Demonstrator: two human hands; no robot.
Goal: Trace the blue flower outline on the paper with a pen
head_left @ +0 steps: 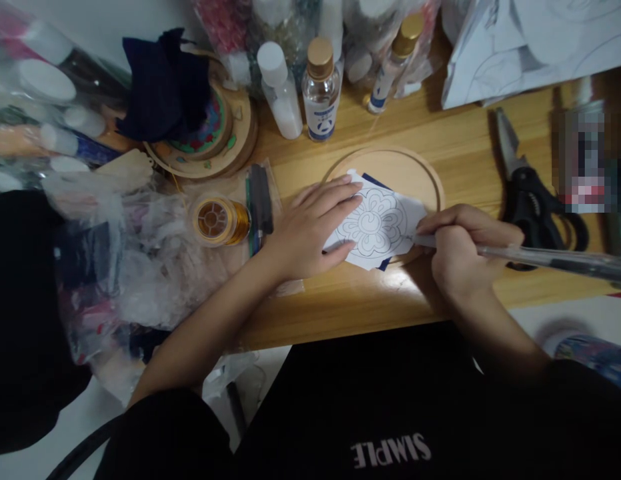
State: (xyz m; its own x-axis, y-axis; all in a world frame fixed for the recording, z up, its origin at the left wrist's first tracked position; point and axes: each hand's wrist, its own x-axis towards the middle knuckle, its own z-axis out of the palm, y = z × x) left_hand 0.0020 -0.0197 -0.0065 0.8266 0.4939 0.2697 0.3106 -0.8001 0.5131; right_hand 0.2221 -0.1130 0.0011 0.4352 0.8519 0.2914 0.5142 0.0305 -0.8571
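A white paper [374, 225] with a flower outline drawn on it lies over a dark blue piece [385, 265], whose edges show at top and bottom. Both rest on a round wooden board [415, 175]. My left hand [313, 230] lies flat on the paper's left side, fingers spread. In my right hand [463, 250] a long clear-barrelled pen [555, 259] is gripped, its tip at the paper's right edge near the drawn petals. Whether the tip touches the paper is hard to tell.
Black-handled scissors [537, 207] lie to the right. Behind the board stand small bottles [321, 93]. On the left are a spool of golden thread [220, 221], dark pens [260, 200], crumpled plastic bags [160, 280] and stacked wooden rounds [240, 143] under dark cloth [160, 90].
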